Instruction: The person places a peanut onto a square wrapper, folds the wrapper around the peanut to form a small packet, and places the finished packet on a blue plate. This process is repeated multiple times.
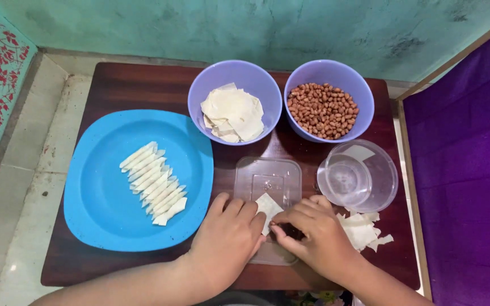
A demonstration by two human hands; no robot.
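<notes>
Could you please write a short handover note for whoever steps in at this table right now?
Left hand rests on the clear plastic lid, fingers beside a small wrapper square. Right hand pinches that square's lower edge.
Done: a row of rolled wrappers lies on the blue plate.
Left: flat wrappers in the left purple bowl, peanuts in the right purple bowl, a clear bowl of water, and wrapper scraps by the right hand.

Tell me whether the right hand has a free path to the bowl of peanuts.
Probably yes: the right hand rests on the clear lid, and only open tabletop lies between it and the peanut bowl.
</notes>
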